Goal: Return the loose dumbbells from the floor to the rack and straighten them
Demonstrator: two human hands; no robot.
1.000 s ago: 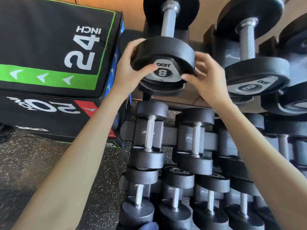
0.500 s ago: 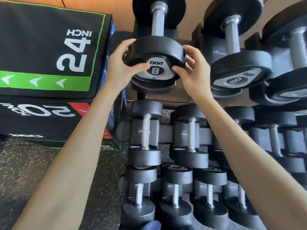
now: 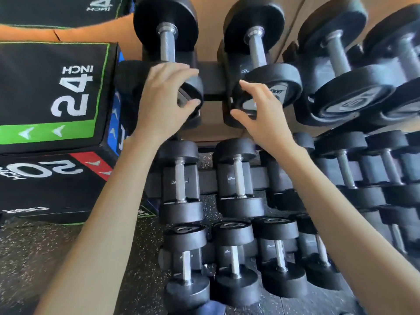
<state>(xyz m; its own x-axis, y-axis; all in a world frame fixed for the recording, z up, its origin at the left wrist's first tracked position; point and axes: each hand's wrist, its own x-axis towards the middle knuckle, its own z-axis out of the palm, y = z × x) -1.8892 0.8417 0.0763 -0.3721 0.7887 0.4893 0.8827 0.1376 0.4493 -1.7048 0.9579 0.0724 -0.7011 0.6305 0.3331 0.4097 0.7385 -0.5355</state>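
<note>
The three-tier rack [image 3: 211,83] holds black round-head dumbbells with steel handles. My left hand [image 3: 163,96] wraps the near head of the leftmost top-tier dumbbell [image 3: 167,45], hiding most of that head. My right hand [image 3: 261,110] grips the near head of the second top-tier dumbbell [image 3: 280,81], fingers on top and thumb underneath. Both dumbbells lie in their cradles, handles pointing away from me. No loose dumbbell shows on the floor.
Stacked black plyo boxes [image 3: 56,87] marked 24 and 20 inch stand close to the rack's left side. Larger dumbbells [image 3: 347,92] fill the top tier to the right. Lower tiers [image 3: 236,178] hold several smaller dumbbells. Speckled rubber floor [image 3: 34,258] lies below left.
Both hands held the leftmost dumbbell's near head before. My right hand has left it and moved right onto the second dumbbell's head. The view has shifted left and closer.
</note>
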